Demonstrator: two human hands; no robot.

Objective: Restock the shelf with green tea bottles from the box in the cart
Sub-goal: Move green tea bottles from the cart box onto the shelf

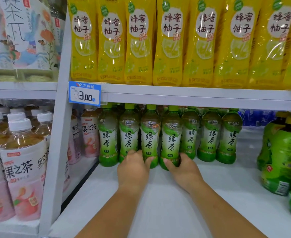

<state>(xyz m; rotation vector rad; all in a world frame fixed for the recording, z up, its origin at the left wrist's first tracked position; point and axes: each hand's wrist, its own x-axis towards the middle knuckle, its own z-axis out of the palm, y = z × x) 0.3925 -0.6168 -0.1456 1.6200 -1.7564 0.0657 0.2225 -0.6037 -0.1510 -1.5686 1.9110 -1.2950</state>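
Head view: the clear plastic green tea bottles have bright green screw caps and white-and-green wrap labels with dark brushed characters, and the labels deepen to solid green at the base. Seven stand upright in a front row at the back of the white metal shelf, with more caps showing behind them.

The left hand reaches to the base of the third bottle from the left. Its fingers curl in beside that bottle and the thumb lies on its front. The right hand grips the base of the fourth bottle, thumb in front and fingers wrapped round the right side. Both held bottles stand on the shelf.

On the shelf above, seven yellow-wrapped drink bottles stand side by side, and part of an eighth shows at the right edge. One blue price tag reads 3.00. To the left stand pink-labelled tea bottles with white caps, and to the right large dark green bottles.
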